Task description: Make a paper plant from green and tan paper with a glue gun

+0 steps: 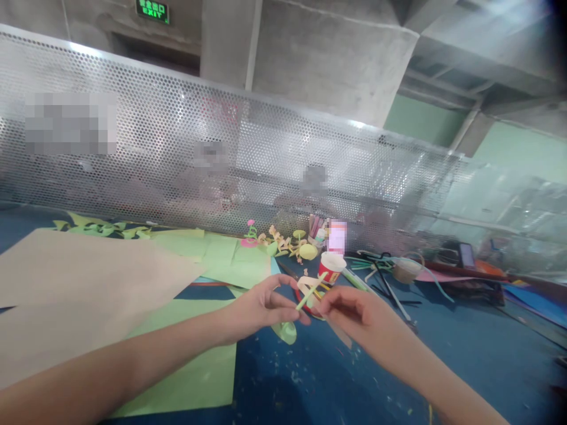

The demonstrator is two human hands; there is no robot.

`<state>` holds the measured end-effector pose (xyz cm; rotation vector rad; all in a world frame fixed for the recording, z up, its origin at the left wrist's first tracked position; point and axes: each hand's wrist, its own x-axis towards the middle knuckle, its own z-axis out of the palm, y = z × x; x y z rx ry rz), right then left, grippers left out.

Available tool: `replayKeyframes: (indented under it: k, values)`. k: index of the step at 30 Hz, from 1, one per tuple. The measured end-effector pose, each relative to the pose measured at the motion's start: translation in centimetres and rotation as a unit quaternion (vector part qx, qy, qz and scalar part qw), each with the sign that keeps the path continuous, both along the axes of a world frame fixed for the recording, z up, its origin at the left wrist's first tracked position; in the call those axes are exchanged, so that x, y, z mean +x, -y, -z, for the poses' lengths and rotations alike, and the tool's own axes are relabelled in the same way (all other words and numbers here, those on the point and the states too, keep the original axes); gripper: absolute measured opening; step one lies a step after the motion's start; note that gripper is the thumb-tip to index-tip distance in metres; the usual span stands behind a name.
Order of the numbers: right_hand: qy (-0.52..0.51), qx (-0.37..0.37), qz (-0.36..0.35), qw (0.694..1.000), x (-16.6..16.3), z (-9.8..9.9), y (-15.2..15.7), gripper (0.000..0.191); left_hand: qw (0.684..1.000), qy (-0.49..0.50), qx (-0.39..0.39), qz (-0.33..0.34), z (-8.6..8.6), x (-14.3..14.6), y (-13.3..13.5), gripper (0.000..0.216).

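Observation:
A narrow light green paper strip (312,290) slants between my two hands above the blue table. My left hand (266,304) has its fingers curved, with the strip's lower end at the thumb and a finger. My right hand (354,307) is closed in a pinch on a pale cream paper strip (340,332), which curls up in a loop and hangs below the fingers. Under my left fingers lies a rounded green paper piece (286,332). A red-and-white paper cup (332,267) stands just behind the hands. A red round object beneath them is mostly hidden.
Green paper sheets (195,366) and a large beige sheet (84,277) cover the left. Small paper flowers (305,251) stand behind. Rods and strips (394,292) lie to the right. A perforated metal screen (168,141) closes the far edge, with people blurred behind it.

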<state>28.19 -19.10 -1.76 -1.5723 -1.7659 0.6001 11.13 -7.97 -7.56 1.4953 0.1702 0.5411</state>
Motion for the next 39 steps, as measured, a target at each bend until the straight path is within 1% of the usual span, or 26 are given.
replayKeyframes:
  k: [3,5,7,9,12,14,16,18,20,21,22,23,25,27,28,30,32,34,36,37,39]
  values:
    - [0.063,-0.024,-0.019,0.998,-0.1,-0.9,0.7,0.018,1.0,0.003,-0.006,0.003,0.0,0.0,0.0,0.037]
    - [0.101,-0.018,-0.025,0.994,-0.4,-1.3,1.0,0.018,1.0,0.0,-0.007,0.006,0.0,0.0,-0.1,0.034]
    - [0.146,0.006,-0.033,0.989,-0.7,-1.4,1.1,0.018,1.0,-0.004,-0.004,0.013,0.0,0.0,-0.1,0.03]
    - [0.201,0.047,-0.061,0.977,-1.0,-1.3,1.1,0.022,1.0,-0.012,0.006,0.016,0.0,-0.1,-0.1,0.026]
    - [0.292,0.117,-0.129,0.94,-1.2,-0.7,1.1,0.03,0.999,-0.031,0.03,0.002,0.0,-0.1,-0.2,0.023]
    - [0.356,0.153,-0.158,0.908,-1.5,-0.3,1.0,0.03,0.997,-0.048,0.052,-0.013,-0.1,-0.1,-0.2,0.023]
    - [0.426,0.179,-0.155,0.873,-2.0,0.1,1.0,0.025,0.995,-0.058,0.072,-0.025,0.0,-0.1,-0.3,0.022]
    - [0.487,0.199,-0.132,0.84,-2.6,0.3,0.8,0.021,0.993,-0.056,0.094,-0.039,0.2,0.0,-0.3,0.021]
    - [0.519,0.212,-0.106,0.821,-3.3,0.3,0.6,0.015,0.988,-0.052,0.132,-0.059,0.4,0.0,-0.3,0.019]
    - [0.519,0.216,-0.093,0.822,-3.6,0.2,0.4,0.012,0.983,-0.055,0.161,-0.07,0.4,-0.1,-0.3,0.018]
    - [0.508,0.214,-0.078,0.831,-3.9,0.0,0.2,0.011,0.976,-0.062,0.192,-0.08,0.3,-0.1,-0.2,0.016]
    - [0.486,0.205,-0.062,0.847,-4.1,-0.2,0.0,0.011,0.969,-0.074,0.221,-0.088,0.3,-0.2,-0.1,0.014]
    - [0.422,0.157,-0.03,0.893,-4.4,-1.0,-0.5,0.011,0.952,-0.1,0.269,-0.106,0.1,-0.3,0.1,0.012]
    - [0.346,0.073,-0.013,0.935,-4.4,-2.0,-1.2,0.01,0.943,-0.112,0.288,-0.124,0.0,-0.4,0.3,0.015]
    - [0.31,0.02,-0.016,0.951,-4.2,-2.5,-1.5,0.009,0.943,-0.111,0.286,-0.129,-0.1,-0.5,0.4,0.019]
    - [0.23,-0.089,-0.038,0.968,-3.6,-3.3,-2.4,0.008,0.953,-0.096,0.257,-0.125,-0.1,-0.5,0.6,0.03]
    - [0.14,-0.182,-0.067,0.971,-2.8,-3.6,-3.4,0.013,0.966,-0.085,0.217,-0.112,-0.2,-0.6,0.8,0.039]
    - [0.038,-0.248,-0.091,0.964,-1.9,-3.4,-4.3,0.017,0.972,-0.088,0.192,-0.104,-0.3,-0.7,0.9,0.042]
    - [-0.075,-0.293,-0.103,0.948,-1.2,-2.8,-4.9,0.019,0.975,-0.094,0.177,-0.101,-0.5,-0.7,1.0,0.042]
    - [-0.131,-0.306,-0.102,0.937,-0.9,-2.4,-5.0,0.016,0.976,-0.09,0.172,-0.102,-0.5,-0.7,1.0,0.041]
    - [-0.225,-0.31,-0.093,0.919,-0.6,-1.6,-4.9,0.006,0.98,-0.069,0.159,-0.101,-0.5,-0.6,1.0,0.041]
